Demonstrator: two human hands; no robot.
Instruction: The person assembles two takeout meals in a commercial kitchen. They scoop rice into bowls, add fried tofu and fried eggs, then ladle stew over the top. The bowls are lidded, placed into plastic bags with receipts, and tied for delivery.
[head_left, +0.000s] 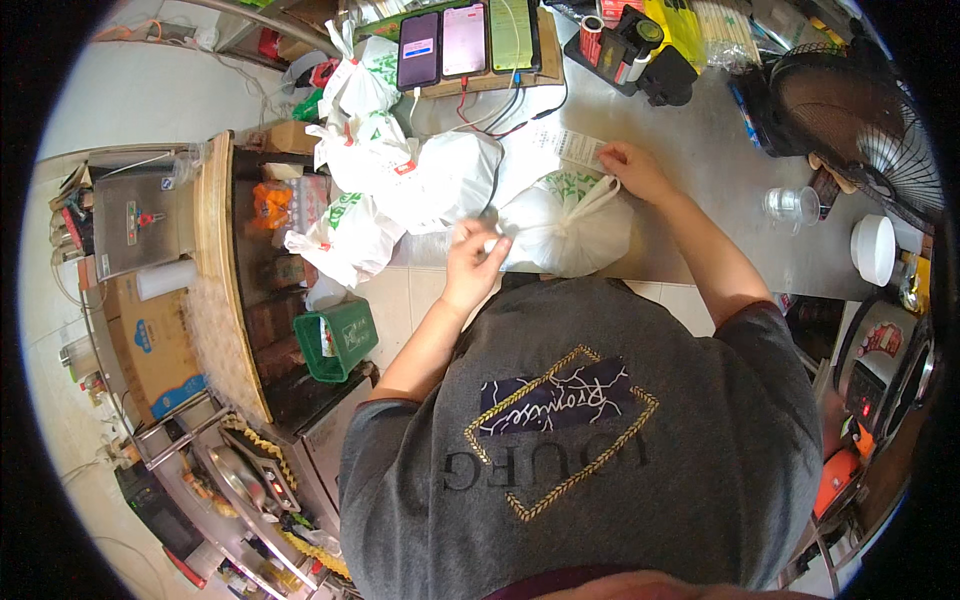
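A tied white plastic bag (590,235) with green print stands on the metal table right in front of me, its knotted handles sticking up. My left hand (475,265) is at the bag's left side, fingers curled in a pinch; a bit of white shows at the fingertips, too blurred to name. Behind the bag lies a printed paper receipt (578,149). With thumb and finger, my right hand (640,172) pinches the receipt's right end, close to the bag's handle. More filled bags crowd the left, among them a round white bag (455,178).
Three phones (464,40) with cables rest on a stand at the back. A black holder (635,55) and a fan (850,115) are to the right, with a clear cup (793,206) and white bowls (873,250). A green basket (340,340) sits below the table's left end.
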